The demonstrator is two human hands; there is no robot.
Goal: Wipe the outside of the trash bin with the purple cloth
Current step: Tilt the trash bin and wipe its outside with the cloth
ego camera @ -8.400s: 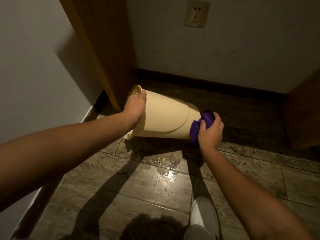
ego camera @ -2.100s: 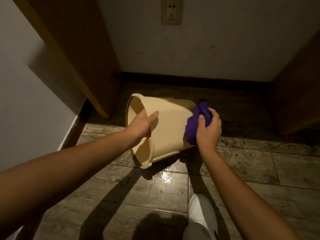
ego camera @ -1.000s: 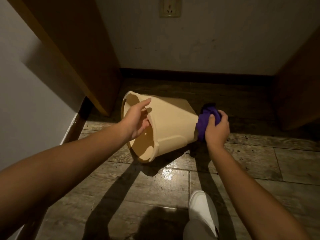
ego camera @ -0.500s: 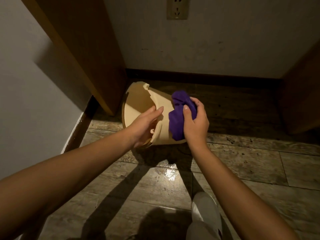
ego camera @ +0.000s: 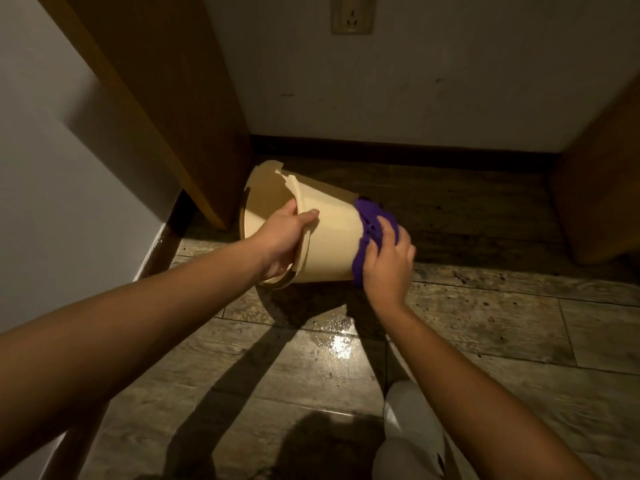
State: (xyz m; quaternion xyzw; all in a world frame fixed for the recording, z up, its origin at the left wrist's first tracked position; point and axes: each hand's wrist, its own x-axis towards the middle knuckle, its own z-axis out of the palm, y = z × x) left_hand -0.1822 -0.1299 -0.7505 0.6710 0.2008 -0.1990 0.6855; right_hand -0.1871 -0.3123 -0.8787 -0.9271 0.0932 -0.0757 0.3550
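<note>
The beige plastic trash bin [ego camera: 332, 237] is tipped on its side above the floor, its open mouth turned toward me and to the left; the rim is chipped at the top. My left hand [ego camera: 282, 237] grips the rim, thumb outside and fingers inside. My right hand [ego camera: 389, 261] presses the bunched purple cloth [ego camera: 369, 225] against the bin's outer wall at its base end. The bin's underside is hidden.
A wooden cabinet side [ego camera: 166, 98] stands close on the left, another wooden panel [ego camera: 602, 188] on the right. The white wall with a socket [ego camera: 352, 13] and dark skirting [ego camera: 398, 150] lies behind. A wet patch [ego camera: 341, 344] shines on the floor tiles; my white shoe [ego camera: 412, 420] is below.
The purple cloth and my right hand have slid from the bin's rim end to its base end. My left hand has closed on the rim, and the bin has turned slightly.
</note>
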